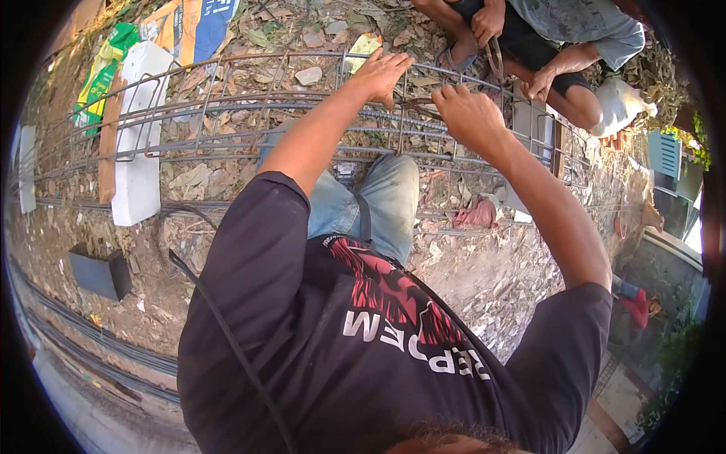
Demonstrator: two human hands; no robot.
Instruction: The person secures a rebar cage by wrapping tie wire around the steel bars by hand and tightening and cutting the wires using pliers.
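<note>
One rebar cage (pixel 401 127) — long, brownish-grey

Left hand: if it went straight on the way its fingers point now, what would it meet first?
Likely the other person's foot, which lies in line past the left hand in the picture; depth is unclear, so the hand might pass above it.

Co-worker (pixel 578 26) cropped, upper right
Right hand (pixel 470 117) (upper centre) mostly hides its tool (pixel 425 104); blue sack (pixel 214 29) cut off, upper left.
</note>
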